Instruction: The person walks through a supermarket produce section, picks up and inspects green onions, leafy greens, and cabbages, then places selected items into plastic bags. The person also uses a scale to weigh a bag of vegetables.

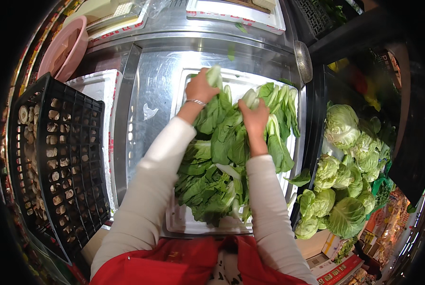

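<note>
My left hand (201, 89) is closed around the pale stem end of a bok choy (212, 112), whose green leaves hang toward me. To its right, my right hand (254, 115) grips the white base of another bok choy (230, 139), leaves also pointing my way. Both hands are over a white foam tray (178, 96). A heap of leafy greens (212, 192) covers the tray's near half. More bok choy (282, 107) lie along its right side, stems toward the far end. My palms and some fingertips are hidden.
A black plastic crate (70, 160) of mushrooms stands at left, below a pink basin (64, 50). Cabbages (347, 217) are piled at right beyond the steel counter's edge. A perforated metal scoop (302, 60) sits at the far right corner. Another foam tray (233, 17) lies at the back.
</note>
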Motion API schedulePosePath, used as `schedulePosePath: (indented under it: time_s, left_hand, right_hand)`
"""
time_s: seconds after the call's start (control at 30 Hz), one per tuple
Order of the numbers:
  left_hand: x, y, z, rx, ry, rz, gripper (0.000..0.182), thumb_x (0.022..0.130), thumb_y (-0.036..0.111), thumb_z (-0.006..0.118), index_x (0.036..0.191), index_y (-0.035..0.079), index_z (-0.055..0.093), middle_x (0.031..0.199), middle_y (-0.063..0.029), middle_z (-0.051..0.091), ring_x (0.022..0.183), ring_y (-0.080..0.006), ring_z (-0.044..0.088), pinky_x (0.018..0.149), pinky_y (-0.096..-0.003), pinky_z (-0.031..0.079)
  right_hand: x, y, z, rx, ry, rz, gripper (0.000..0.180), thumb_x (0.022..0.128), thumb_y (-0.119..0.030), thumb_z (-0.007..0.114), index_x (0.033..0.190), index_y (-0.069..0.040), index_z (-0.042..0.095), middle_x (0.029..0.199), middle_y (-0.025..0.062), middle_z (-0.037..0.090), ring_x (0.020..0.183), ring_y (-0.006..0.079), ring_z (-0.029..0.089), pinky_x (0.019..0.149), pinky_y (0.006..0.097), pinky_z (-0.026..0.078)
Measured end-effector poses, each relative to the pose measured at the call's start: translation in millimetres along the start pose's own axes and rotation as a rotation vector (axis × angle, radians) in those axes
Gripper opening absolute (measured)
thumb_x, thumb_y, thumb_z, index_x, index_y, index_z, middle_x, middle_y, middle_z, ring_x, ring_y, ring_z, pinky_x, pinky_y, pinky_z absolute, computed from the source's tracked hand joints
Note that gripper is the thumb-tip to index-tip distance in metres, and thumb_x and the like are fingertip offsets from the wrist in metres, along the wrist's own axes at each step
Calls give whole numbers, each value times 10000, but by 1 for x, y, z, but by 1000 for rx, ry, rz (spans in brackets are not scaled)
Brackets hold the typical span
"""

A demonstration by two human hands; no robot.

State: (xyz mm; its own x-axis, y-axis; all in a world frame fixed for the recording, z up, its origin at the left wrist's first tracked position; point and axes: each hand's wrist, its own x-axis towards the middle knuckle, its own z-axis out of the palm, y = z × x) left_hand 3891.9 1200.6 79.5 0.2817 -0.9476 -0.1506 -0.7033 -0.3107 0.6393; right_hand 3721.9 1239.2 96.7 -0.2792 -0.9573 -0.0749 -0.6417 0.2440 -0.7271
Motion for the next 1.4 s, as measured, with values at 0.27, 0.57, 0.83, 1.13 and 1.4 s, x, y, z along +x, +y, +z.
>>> schedulePosePath:
  time_s: [0.27,0.57,0.83,1.13,1.4]
  left_hand:
    - [-88,-51,-133,-1182,81,228,739,661,86,732,1300,29,365,1008,-107,565,812,-176,589,738,-300,515]
    - [-143,-51,-191,-926,-134,452,636,635,33,773,1176,3,441,1025,-120,556,852,-178,597,762,-289,504]
    - [-157,-20,-182,-1067,-264,525,650,617,81,791,1155,-27,443,917,-131,585,829,-180,604,722,-291,521]
    - [-162,15,-166,-922,-342,256,570,647,36,722,1164,8,486,990,-47,567,846,-103,579,768,-244,472]
    - [-202,14,-197,-491,-271,345,475,598,-14,681,1053,23,550,1012,-29,564,927,-109,542,819,-251,437]
  right_hand:
    - [56,-18,31,-94,-266,90,619,637,-368,725,1033,54,506,982,236,608,864,353,605,776,387,479]
    - [42,-15,50,-172,-178,13,707,610,-254,751,1163,8,396,964,208,592,869,325,598,776,387,495]
    - [-32,-64,-54,1044,-710,-328,645,662,-100,706,1227,-47,401,1196,159,519,987,218,560,848,338,472]
    - [-111,-84,-56,945,-796,-259,581,615,-42,765,1125,-32,484,1036,86,584,931,149,565,835,285,461]
    - [-109,-76,-106,185,-418,-468,490,642,-115,756,1074,-101,525,912,74,623,825,174,608,721,280,502]
